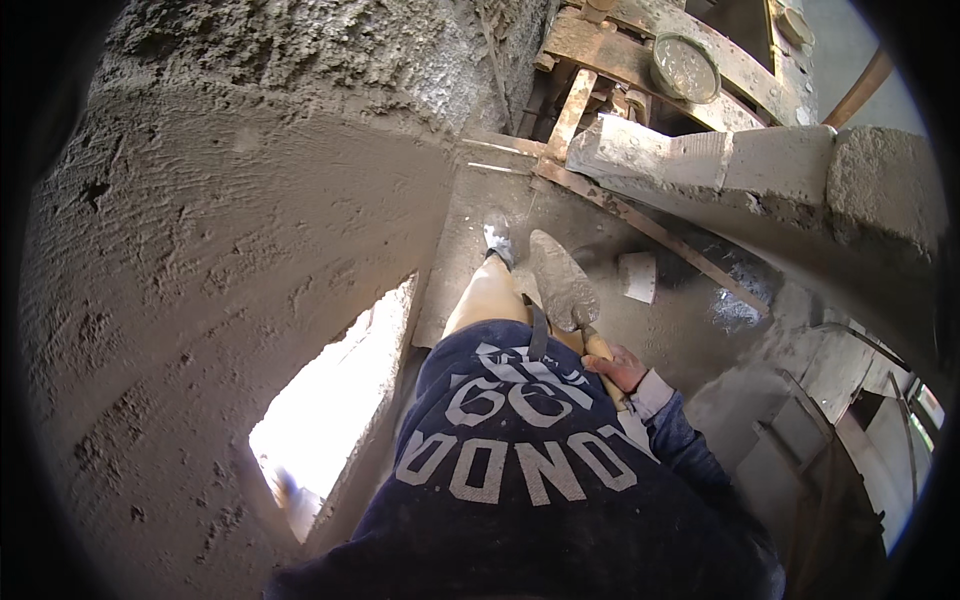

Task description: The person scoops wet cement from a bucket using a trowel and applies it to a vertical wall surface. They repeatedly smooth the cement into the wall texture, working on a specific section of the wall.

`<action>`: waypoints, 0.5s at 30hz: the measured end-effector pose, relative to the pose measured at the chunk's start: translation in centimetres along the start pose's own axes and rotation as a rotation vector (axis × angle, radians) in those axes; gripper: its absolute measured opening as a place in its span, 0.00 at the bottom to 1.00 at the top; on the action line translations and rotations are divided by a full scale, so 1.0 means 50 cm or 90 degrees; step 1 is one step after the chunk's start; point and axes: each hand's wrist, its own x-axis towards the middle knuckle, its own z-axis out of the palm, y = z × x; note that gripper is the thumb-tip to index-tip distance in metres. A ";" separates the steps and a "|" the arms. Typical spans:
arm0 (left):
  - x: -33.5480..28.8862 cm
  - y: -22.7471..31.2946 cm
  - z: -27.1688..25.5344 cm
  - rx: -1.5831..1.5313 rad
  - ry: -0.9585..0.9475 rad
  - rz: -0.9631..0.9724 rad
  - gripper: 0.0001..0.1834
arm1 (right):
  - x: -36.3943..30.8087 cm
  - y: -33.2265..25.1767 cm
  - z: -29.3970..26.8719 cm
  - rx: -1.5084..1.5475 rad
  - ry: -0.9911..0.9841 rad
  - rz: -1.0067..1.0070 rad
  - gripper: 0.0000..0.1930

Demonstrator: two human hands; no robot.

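My right hand is closed round the wooden handle of a pointing trowel, low in front of my body. Its broad, leaf-shaped blade points away from me and is coated with grey mortar. The blade hangs above the floor, beside my leg. Of my left hand nothing shows. On my left rises a wall with grey-brown plaster, smoother low down and rough at the top.
A bright opening cuts through the left wall. A small white bucket is on the floor past the trowel. A wooden bar slants across, near a pale block ledge. A round mortar pan rests on planks.
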 end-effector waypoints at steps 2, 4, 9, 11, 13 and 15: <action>-0.021 -0.014 0.048 -0.026 0.020 -0.002 0.12 | -0.037 0.000 -0.046 0.009 -0.023 0.035 0.28; -0.029 -0.021 0.098 -0.040 0.035 0.005 0.13 | -0.067 0.006 -0.084 0.037 0.006 0.012 0.28; -0.023 -0.006 0.197 -0.097 0.064 -0.001 0.13 | -0.052 0.032 -0.150 0.007 0.008 -0.106 0.26; -0.007 0.003 0.211 -0.116 0.070 -0.005 0.14 | -0.025 0.017 -0.155 -0.012 -0.002 -0.102 0.25; 0.008 0.011 0.217 -0.135 0.076 -0.011 0.14 | 0.007 -0.001 -0.157 -0.031 -0.010 -0.113 0.24; 0.038 0.020 0.210 -0.151 0.079 -0.017 0.14 | 0.039 -0.025 -0.161 -0.028 -0.016 -0.122 0.24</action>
